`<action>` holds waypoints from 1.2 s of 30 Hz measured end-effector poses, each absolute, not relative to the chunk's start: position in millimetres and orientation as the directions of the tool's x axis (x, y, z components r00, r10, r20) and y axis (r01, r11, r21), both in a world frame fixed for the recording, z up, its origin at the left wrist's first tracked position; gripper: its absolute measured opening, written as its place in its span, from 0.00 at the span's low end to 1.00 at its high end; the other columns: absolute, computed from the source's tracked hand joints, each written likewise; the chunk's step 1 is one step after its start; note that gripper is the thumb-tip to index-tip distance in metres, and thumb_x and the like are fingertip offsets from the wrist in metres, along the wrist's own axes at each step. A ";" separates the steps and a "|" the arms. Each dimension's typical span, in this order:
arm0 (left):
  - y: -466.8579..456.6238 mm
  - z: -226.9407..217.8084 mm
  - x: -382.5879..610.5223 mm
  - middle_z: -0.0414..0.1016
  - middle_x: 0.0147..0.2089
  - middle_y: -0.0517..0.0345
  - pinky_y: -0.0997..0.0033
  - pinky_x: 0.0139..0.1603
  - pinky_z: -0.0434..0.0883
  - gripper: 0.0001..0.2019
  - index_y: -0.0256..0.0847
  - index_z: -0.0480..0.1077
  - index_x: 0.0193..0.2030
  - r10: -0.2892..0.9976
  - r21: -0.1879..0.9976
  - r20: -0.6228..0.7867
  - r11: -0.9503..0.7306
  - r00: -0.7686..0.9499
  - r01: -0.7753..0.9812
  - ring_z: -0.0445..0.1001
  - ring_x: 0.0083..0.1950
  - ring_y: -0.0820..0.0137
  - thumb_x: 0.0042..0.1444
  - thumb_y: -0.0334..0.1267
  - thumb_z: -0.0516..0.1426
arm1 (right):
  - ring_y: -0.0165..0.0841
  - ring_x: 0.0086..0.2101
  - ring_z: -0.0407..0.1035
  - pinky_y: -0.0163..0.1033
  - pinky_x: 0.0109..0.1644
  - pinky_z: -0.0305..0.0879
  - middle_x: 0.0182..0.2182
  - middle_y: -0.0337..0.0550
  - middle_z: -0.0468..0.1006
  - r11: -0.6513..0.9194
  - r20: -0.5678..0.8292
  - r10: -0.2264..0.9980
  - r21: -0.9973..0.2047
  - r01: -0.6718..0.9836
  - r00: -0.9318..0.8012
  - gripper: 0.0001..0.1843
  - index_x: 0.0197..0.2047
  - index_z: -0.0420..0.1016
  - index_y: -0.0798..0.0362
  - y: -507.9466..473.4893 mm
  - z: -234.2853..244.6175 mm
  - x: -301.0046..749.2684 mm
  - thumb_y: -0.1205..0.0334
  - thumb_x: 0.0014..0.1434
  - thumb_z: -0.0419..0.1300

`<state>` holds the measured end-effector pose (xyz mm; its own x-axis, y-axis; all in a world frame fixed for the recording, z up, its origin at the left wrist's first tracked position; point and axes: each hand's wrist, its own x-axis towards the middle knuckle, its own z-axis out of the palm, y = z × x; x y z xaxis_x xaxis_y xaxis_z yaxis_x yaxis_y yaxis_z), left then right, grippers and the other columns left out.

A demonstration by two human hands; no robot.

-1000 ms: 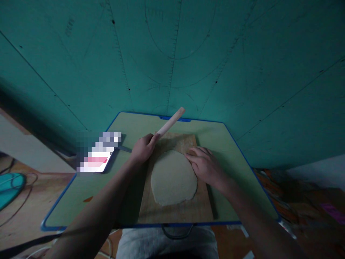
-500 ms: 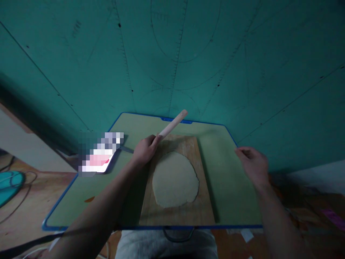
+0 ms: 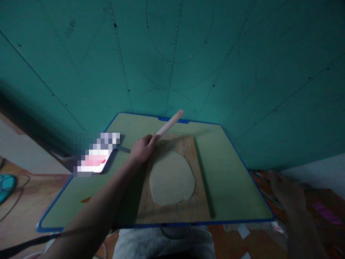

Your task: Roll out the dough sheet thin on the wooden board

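Observation:
My left hand (image 3: 141, 148) is closed round the near end of a wooden rolling pin (image 3: 170, 123), which points up and away toward the far edge of the tray. A flat, roughly round sheet of pale dough (image 3: 171, 177) lies on a wooden board (image 3: 198, 210) just right of that hand. My right hand (image 3: 285, 190) is off the tray to the right, low over the floor, dark and smeared by motion, so its fingers cannot be read.
The board sits on a pale green tray with a blue rim (image 3: 237, 196). A phone with a lit, blurred screen (image 3: 95, 155) lies on the tray's left part. A teal cutting mat (image 3: 172, 54) rises behind. Cables and a teal object (image 3: 5, 183) are on the floor at left.
My right hand left the dough's right edge, swung out past the tray's right rim and dropped toward the floor. My left hand kept hold of the rolling pin in the same place.

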<state>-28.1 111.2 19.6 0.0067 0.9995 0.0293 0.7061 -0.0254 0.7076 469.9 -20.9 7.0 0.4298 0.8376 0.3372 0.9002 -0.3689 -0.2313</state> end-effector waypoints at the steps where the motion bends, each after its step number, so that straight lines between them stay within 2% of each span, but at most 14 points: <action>1: 111.1 19.6 -28.4 0.69 0.27 0.56 0.68 0.30 0.57 0.24 0.43 0.65 0.30 1.000 0.710 0.030 -0.026 0.007 0.704 0.68 0.30 0.65 0.61 0.60 0.43 | 0.43 0.21 0.68 0.47 0.26 0.60 0.25 0.52 0.79 -0.416 0.320 0.821 -0.231 0.879 0.473 0.19 0.27 0.77 0.48 -19.0 8.4 456.4 0.47 0.56 0.50; 3: 110.8 19.5 -28.8 0.69 0.27 0.56 0.68 0.30 0.57 0.24 0.43 0.65 0.30 1.000 0.715 0.024 -0.023 0.008 0.699 0.68 0.30 0.65 0.61 0.60 0.43 | 0.44 0.32 0.75 0.48 0.36 0.69 0.35 0.52 0.82 -0.302 0.341 0.847 -0.322 0.897 0.407 0.19 0.37 0.80 0.49 -11.9 12.4 415.4 0.49 0.57 0.51; 6: 110.1 19.6 -28.9 0.69 0.27 0.57 0.68 0.30 0.57 0.24 0.43 0.65 0.30 1.000 0.715 0.016 -0.010 -0.002 0.699 0.67 0.30 0.66 0.61 0.60 0.43 | 0.42 0.45 0.75 0.48 0.50 0.71 0.44 0.49 0.81 0.142 0.413 0.910 -0.415 0.899 0.046 0.19 0.47 0.79 0.50 3.4 17.6 337.4 0.53 0.63 0.51; 8: 109.6 19.8 -28.9 0.69 0.26 0.57 0.68 0.30 0.57 0.24 0.43 0.65 0.30 1.000 0.715 0.018 -0.009 -0.005 0.699 0.67 0.29 0.66 0.60 0.60 0.43 | 0.40 0.48 0.74 0.47 0.53 0.71 0.47 0.49 0.80 0.333 0.393 0.905 -0.409 0.850 -0.166 0.18 0.50 0.78 0.50 13.9 18.8 291.3 0.59 0.65 0.51; 11: 108.8 20.6 -28.9 0.69 0.26 0.57 0.68 0.29 0.57 0.24 0.43 0.64 0.29 1.000 0.717 0.023 -0.017 0.000 0.697 0.67 0.29 0.66 0.60 0.61 0.42 | 0.38 0.48 0.73 0.47 0.53 0.72 0.48 0.49 0.79 0.461 0.368 0.870 -0.374 0.805 -0.327 0.19 0.53 0.77 0.49 26.3 16.9 248.9 0.66 0.65 0.50; 14: 108.5 21.4 -29.0 0.69 0.27 0.57 0.68 0.29 0.58 0.24 0.43 0.64 0.30 1.000 0.714 0.019 -0.016 0.003 0.700 0.68 0.29 0.66 0.61 0.60 0.42 | 0.39 0.49 0.72 0.48 0.53 0.71 0.50 0.49 0.78 0.508 0.358 0.844 -0.299 0.808 -0.399 0.19 0.53 0.78 0.49 32.3 13.0 236.3 0.69 0.65 0.51; 19: 108.5 22.3 -28.6 0.69 0.27 0.56 0.68 0.29 0.57 0.24 0.44 0.64 0.29 1.000 0.696 0.025 -0.019 0.003 0.717 0.68 0.30 0.66 0.61 0.60 0.43 | 0.40 0.52 0.70 0.50 0.55 0.70 0.52 0.50 0.76 0.519 0.366 0.830 -0.225 0.825 -0.422 0.20 0.54 0.78 0.50 32.4 8.7 237.5 0.71 0.64 0.52; 29: 110.5 20.0 -29.4 0.70 0.27 0.56 0.68 0.29 0.57 0.25 0.43 0.65 0.30 1.000 0.701 0.006 -0.008 0.005 0.713 0.69 0.29 0.65 0.61 0.61 0.42 | 0.42 0.48 0.71 0.49 0.50 0.71 0.48 0.51 0.79 0.530 0.326 0.803 -0.010 0.848 -0.499 0.15 0.49 0.80 0.51 29.8 22.3 237.3 0.71 0.63 0.56; 32: 109.8 21.1 -29.2 0.70 0.27 0.56 0.68 0.30 0.57 0.24 0.43 0.65 0.30 1.000 0.699 0.020 -0.020 0.008 0.715 0.68 0.30 0.65 0.61 0.60 0.42 | 0.41 0.47 0.72 0.48 0.50 0.71 0.48 0.51 0.78 0.507 0.342 0.814 -0.019 0.862 -0.471 0.16 0.48 0.80 0.51 30.2 22.4 238.6 0.72 0.62 0.56; 36: 108.4 23.1 -28.8 0.70 0.26 0.56 0.69 0.30 0.58 0.24 0.43 0.65 0.29 1.000 0.702 0.025 -0.025 0.010 0.712 0.68 0.29 0.66 0.62 0.59 0.43 | 0.40 0.48 0.72 0.48 0.51 0.71 0.49 0.50 0.78 0.507 0.361 0.825 -0.129 0.852 -0.436 0.17 0.50 0.79 0.51 31.1 18.8 240.0 0.71 0.63 0.54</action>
<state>-28.8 108.4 23.1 0.0104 0.9996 0.0250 0.7116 -0.0249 0.7021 240.0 31.1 18.8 -0.4357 0.8245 0.3610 0.8524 0.5068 -0.1288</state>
